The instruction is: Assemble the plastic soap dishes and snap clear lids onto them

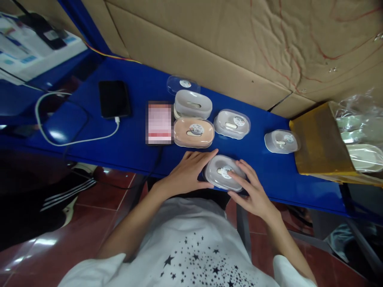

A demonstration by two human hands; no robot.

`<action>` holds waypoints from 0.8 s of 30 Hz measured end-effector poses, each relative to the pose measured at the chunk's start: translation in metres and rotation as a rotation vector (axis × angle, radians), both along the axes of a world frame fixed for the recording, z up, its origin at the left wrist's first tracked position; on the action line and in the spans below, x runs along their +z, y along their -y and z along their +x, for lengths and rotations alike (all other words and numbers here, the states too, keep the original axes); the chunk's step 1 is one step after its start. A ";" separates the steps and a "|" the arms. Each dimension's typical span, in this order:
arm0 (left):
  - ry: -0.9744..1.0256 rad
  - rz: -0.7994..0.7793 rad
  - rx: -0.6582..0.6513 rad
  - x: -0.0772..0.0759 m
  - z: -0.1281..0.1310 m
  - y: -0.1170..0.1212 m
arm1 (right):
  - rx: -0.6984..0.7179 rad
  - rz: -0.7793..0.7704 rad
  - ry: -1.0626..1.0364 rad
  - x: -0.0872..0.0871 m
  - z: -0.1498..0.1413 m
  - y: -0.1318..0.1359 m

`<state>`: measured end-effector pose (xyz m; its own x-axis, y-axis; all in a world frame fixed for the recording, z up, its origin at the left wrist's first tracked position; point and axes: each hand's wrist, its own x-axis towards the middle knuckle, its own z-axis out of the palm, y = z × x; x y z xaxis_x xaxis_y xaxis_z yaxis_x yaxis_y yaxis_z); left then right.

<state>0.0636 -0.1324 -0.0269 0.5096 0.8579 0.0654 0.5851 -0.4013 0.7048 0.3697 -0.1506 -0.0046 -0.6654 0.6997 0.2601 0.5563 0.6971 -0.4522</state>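
Observation:
A clear oval plastic case [220,172] with a round sticker lies at the near edge of the blue table [134,135]. My left hand [188,171] rests flat beside its left end, fingers stretched out and touching the case. My right hand [251,191] lies over its right side, fingers spread on the lid. Neither hand grips it.
Several more oval cases lie behind: a peach one [194,132], a white one [193,104], clear ones [231,123] [281,141] [183,84]. A black phone [114,99] on a white cable [60,139], a blurred card [159,122], and a cardboard box [320,139] with bagged cases stand around. A cardboard wall rises behind.

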 end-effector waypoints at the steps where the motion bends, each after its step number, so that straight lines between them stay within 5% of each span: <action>1: 0.005 -0.003 0.004 0.000 0.000 0.000 | 0.016 0.014 0.022 0.002 -0.001 -0.003; 11: 0.020 -0.015 -0.009 0.002 0.000 0.002 | 0.074 0.165 0.122 0.006 0.001 -0.007; 24: 0.022 0.001 -0.005 0.004 0.001 0.001 | 0.033 0.110 -0.002 -0.006 0.001 -0.011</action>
